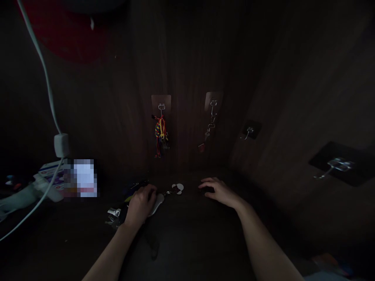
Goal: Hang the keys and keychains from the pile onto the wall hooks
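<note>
Blurred things point(331, 262) in orange and blue sit well behind the right fingers, off to their right. The dark surface point(187, 238) spreads below both hands. A few keys point(114, 212) lie on it to the left of the left fingers, sticking out beside the palm. The left hand point(142, 205) bends down over the bunch, its fingers curled close together; whether they grip anything I cannot tell. A pale rounded fob point(156, 205) shows just right of those fingers, partly under them, and a yellow-green piece point(128, 198) peeks out on their left. From the fob a short chain point(168, 192) runs to a white three-lobed tag point(179, 189), which lies between the two hands. The right hand point(221, 192) has its fingers loosely bent, thumb apart from forefinger by a moderate gap. Well left of the left fingers, a white cable point(48, 86) passes in front of some printed packets point(51, 171). Beyond the fingers rises a wood-grain wall point(187, 70): braided cords point(161, 132) hang from a hook beyond the left fingers, and a key with a red tag point(201, 148) hangs beyond the right ones
</note>
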`<state>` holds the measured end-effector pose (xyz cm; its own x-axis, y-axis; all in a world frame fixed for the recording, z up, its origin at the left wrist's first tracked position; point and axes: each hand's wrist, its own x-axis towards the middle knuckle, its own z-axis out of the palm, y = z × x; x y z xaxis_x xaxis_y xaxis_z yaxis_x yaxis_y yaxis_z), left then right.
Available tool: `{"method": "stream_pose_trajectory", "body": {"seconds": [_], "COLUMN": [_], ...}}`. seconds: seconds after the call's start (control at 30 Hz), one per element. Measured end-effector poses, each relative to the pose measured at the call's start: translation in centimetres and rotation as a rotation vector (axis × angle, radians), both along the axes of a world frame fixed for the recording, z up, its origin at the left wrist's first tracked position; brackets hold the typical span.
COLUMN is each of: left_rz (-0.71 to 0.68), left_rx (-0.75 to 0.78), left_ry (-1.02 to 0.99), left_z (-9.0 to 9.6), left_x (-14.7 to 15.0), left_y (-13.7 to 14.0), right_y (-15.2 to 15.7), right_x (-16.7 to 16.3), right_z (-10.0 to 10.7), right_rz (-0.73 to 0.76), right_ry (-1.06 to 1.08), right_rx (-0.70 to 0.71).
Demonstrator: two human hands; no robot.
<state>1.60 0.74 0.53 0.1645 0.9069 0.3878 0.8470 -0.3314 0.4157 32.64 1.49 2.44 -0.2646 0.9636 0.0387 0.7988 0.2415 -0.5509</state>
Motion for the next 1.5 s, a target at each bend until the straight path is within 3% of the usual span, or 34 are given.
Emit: {"method": "stream_pose_trajectory", "body": {"seconds": [0.3, 0.47, 0.53, 0.7, 0.97, 1.17, 1.4, 1.5], "left_rz": [-0.214, -0.265, -0.305, -0.385, -0.313, -0.257, -0.310, -0.198], "left_rx": [0.090, 0.090, 0.057, -0.022, -0.103, -0.187, -0.211, -0.162], "left_ry": [-0.103, -0.188, -0.180, -0.166, -0.257, -0.524, -0.561, -0.593], "left_z": [0.5, 1.2, 1.3, 1.5, 1.3, 2.0, 2.5, 2.5], "left_x": [1.3, 2.7, 3.4, 4.2, 4.5, 4.6, 4.4, 2.9], "left_y": [-0.4, -1.3, -1.8, -2.4, -2.6, -2.6, -2.4, -1.6], "right_y": [0.4, -0.6, -1.1, -1.8, -1.3, -1.1, -1.0, -0.6], "right_x": [-1.0, -4.9, -6.5, -8.5, -8.7, -8.8, -8.9, -8.4], "right_z": [-0.3, 0.3, 0.5, 0.9, 0.6, 0.3, -0.6, -0.4], "right_rz": [-0.055, 0.110, 0.198, 0.251, 0.209, 0.233, 0.209, 0.158], "right_ry": [0.218, 0.568, 0.615, 0.574, 0.641, 0.780, 1.079, 1.212], "right_rx": [-0.004, -0.115, -0.144, -0.012, 0.011, -0.116, -0.324, -0.276]}}
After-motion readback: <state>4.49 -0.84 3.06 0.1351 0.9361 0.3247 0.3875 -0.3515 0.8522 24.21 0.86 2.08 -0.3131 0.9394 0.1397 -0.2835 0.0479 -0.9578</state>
